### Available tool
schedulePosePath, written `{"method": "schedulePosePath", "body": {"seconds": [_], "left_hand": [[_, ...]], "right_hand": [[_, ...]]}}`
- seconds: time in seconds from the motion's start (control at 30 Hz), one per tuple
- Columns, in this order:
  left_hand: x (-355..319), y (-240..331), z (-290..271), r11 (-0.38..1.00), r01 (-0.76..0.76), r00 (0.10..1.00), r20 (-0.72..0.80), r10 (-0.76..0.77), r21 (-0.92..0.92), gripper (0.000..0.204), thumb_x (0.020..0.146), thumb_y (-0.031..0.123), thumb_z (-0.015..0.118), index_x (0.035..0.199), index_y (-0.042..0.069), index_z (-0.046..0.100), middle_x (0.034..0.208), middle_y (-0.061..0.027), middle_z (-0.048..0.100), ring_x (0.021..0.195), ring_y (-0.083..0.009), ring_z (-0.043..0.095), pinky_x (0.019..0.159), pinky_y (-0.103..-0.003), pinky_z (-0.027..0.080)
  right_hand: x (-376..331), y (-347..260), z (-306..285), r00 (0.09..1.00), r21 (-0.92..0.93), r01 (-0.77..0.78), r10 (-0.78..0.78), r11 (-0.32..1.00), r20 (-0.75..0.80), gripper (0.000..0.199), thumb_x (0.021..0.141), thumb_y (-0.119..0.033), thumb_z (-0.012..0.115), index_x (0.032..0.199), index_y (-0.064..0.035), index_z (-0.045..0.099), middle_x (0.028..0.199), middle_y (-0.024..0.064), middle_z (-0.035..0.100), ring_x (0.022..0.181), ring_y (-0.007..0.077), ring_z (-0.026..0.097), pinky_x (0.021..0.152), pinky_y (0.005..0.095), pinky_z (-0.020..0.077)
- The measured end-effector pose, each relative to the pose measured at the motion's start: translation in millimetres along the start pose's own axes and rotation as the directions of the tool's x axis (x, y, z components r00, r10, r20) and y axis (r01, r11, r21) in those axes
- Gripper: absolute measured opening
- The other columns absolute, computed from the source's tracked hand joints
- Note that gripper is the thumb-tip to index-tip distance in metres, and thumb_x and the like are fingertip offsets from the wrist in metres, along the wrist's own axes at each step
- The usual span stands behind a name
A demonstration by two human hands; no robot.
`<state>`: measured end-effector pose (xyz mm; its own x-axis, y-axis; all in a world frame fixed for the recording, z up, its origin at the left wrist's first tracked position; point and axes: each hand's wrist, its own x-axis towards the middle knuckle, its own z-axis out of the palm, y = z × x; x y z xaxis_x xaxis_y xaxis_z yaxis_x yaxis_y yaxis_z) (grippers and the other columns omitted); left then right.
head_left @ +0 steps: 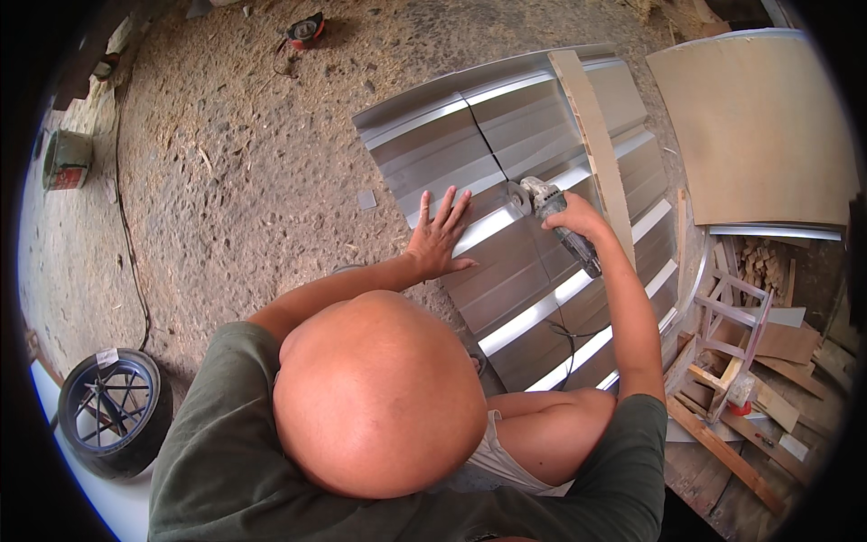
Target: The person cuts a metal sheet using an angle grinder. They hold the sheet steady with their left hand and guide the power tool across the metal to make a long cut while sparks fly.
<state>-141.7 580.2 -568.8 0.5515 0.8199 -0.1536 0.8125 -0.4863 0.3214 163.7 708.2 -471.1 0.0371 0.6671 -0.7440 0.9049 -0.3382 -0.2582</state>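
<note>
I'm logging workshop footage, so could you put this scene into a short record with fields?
Left hand: spread on the ribbed metal sheet
Right hand: gripping an angle grinder
Grinder disc: at one end of a dark line on the sheet
Across the ribs: a wooden strip
Left side: bucket, spoked wheel
Right side: plywood sheet

soft light covers a rough, debris-strewn floor (pixel 244 217), with scrap wood (pixel 727 454) lying at right.

Bright, soft light; white glare on the metal sheet (pixel 515 246); edges bowed, corners black
</note>
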Motion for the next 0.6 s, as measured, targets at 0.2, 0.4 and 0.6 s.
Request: {"method": "schedulePosePath", "body": {"seconds": [0.2, 0.4, 0.6], "left_hand": [[-7.5, -1.6, -3.7, 1.0, 0.002, 1.0, 0.015, -0.002, 0.006, 0.108, 0.085, 0.084, 0.045, 0.161, 0.008, 0.029, 0.171, -0.0155, 0.006, 0.158, -0.0375, -0.001, 0.119, -0.072, 0.003], [-3.4, 3.9, -3.4, 0.996, -0.025, 0.999, -0.042, 0.021, -0.086, 0.109, 0.086, 0.083, 0.047, 0.162, 0.009, 0.025, 0.172, -0.0172, 0.003, 0.158, -0.0374, -0.005, 0.118, -0.074, -0.001], [6.6, 17.4, -29.8, 0.991, -0.059, 0.998, -0.044, 0.054, -0.122, 0.108, 0.089, 0.079, 0.049, 0.164, 0.008, 0.019, 0.171, -0.02, 0.0, 0.159, -0.0362, -0.006, 0.116, -0.075, -0.006]], "right_hand": [[-18.0, -11.4, -0.6, 0.997, 0.195, 0.043, -0.054, 0.98, 0.05, 0.068, 0.066, -0.016, 0.084, 0.127, 0.0024, 0.061, 0.104, 0.0113, 0.071, 0.091, 0.0216, 0.066, 0.084, 0.0342, 0.053], [-58.5, -20.8, -25.1, 0.998, 0.277, 0.066, -0.069, 0.958, 0.002, 0.073, 0.064, -0.019, 0.085, 0.129, 0.0043, 0.06, 0.111, 0.0164, 0.07, 0.102, 0.0261, 0.066, 0.092, 0.0356, 0.05], [-93.3, 5.7, -53.6, 0.987, 0.047, 0.007, 0.001, 0.999, -0.158, 0.086, 0.063, -0.028, 0.085, 0.134, 0.0092, 0.054, 0.115, 0.0234, 0.069, 0.104, 0.03, 0.066, 0.092, 0.0357, 0.0509]]}}
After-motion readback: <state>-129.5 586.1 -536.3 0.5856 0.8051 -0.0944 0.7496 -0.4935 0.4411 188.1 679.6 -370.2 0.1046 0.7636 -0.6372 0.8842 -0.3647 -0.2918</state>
